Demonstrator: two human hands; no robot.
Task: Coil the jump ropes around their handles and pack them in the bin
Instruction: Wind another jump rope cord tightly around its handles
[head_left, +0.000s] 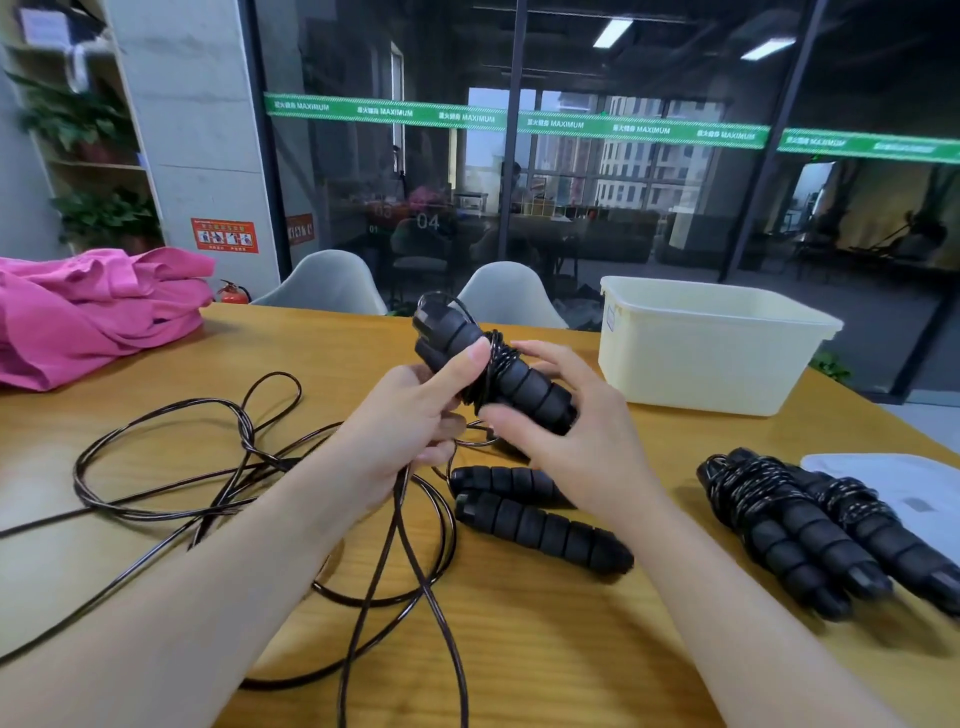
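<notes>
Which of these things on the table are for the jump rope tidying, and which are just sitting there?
For the job:
- handles being wound, held by the left hand and right hand
- loose rope
- two bare handles
- coiled ropes already done
- white bin

Just lying about:
- pink cloth
- white lid
- grey chairs
</notes>
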